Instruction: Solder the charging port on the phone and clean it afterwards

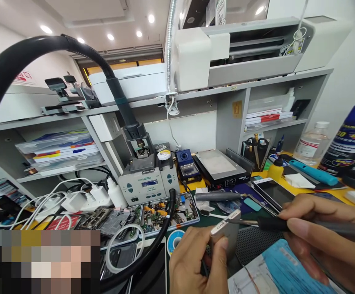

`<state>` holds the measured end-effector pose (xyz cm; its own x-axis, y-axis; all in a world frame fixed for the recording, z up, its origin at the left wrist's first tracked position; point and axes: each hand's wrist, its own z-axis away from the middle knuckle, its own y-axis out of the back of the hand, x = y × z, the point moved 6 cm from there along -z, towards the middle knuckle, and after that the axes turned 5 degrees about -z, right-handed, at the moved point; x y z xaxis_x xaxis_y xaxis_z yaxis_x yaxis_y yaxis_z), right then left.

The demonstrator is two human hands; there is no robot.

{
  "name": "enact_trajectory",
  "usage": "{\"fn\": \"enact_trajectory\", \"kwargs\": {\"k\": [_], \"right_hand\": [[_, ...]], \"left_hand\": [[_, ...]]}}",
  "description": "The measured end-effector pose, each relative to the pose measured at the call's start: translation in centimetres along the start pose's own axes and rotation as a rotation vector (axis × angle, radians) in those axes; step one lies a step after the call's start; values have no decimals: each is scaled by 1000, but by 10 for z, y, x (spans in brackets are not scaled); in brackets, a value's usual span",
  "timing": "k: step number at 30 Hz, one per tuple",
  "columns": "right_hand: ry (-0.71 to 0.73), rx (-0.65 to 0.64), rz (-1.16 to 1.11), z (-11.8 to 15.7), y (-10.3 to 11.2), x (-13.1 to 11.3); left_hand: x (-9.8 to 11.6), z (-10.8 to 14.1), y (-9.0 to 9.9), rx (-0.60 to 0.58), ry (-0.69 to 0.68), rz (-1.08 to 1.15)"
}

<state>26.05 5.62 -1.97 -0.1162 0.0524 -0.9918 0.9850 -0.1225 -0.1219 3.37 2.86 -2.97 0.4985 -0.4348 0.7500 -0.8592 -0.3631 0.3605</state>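
Observation:
In the lower middle, my left hand [195,261] is closed around a silver phone [233,239]. The phone stands tilted, and its bottom edge, with the port and rows of small holes, faces up. My right hand [324,232] grips a pen-shaped tool [275,223] with a dark handle and a thin metal tip. That tip is at the phone's bottom edge, near the port; whether it goes inside cannot be made out. Below the hands lie a blue-and-white patterned sheet [275,261] and a dark textured mat [253,241].
Behind stand a hot-air station [148,183], a small blue station [188,165] and a flat heating plate [217,165]. A tray of circuit boards [168,210] and a solder spool [175,241] lie left. A black hose [165,232] curves across. Another phone [272,190] lies right.

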Motion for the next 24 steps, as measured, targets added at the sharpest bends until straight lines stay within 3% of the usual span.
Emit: {"fn": "enact_trajectory", "kwargs": {"k": [7, 24], "right_hand": [[39, 5, 13, -1, 7, 7], [330, -86, 137, 6, 4, -6]], "left_hand": [[3, -1, 1, -7, 0, -35], [4, -2, 0, 27, 23, -40]]}}
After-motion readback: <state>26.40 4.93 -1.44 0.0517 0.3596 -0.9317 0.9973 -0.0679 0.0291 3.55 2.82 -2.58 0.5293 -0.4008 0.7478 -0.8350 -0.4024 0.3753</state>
